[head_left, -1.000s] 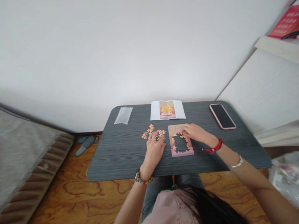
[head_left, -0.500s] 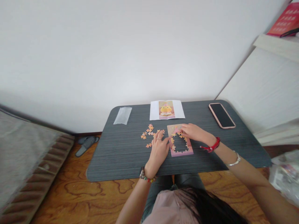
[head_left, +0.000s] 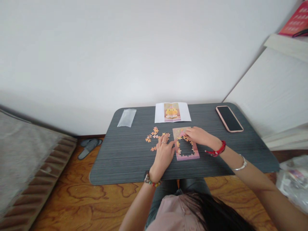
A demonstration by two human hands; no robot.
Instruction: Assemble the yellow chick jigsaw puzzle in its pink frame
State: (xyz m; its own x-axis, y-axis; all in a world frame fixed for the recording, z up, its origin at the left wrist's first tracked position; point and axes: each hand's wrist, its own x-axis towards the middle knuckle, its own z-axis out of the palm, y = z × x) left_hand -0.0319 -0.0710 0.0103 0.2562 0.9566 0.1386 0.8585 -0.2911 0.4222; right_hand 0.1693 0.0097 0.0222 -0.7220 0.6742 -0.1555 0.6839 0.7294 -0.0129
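A partly assembled jigsaw puzzle (head_left: 187, 157) lies on the dark table, its border joined around a hole in the middle. My left hand (head_left: 164, 150) rests open beside it, fingers spread over loose puzzle pieces (head_left: 155, 131) and the thumb at the puzzle's left edge. At the puzzle's upper right, my right hand (head_left: 197, 135) has its fingers bent together and pressed down near the top of the hole. Whatever those fingertips hold is hidden. Behind the puzzle lies a white sheet (head_left: 185, 112) with a printed picture of a yellow figure.
A phone (head_left: 229, 119) with a pink edge lies at the table's right. A clear plastic bag (head_left: 127, 117) is at the left rear. The white wall (head_left: 154, 54) stands behind the table (head_left: 115, 160). Grey slippers (head_left: 89, 147) are on the floor.
The view has shifted very slightly. Both hands stay in nearly the same places, with the right fingertips still at the top of the puzzle's hole.
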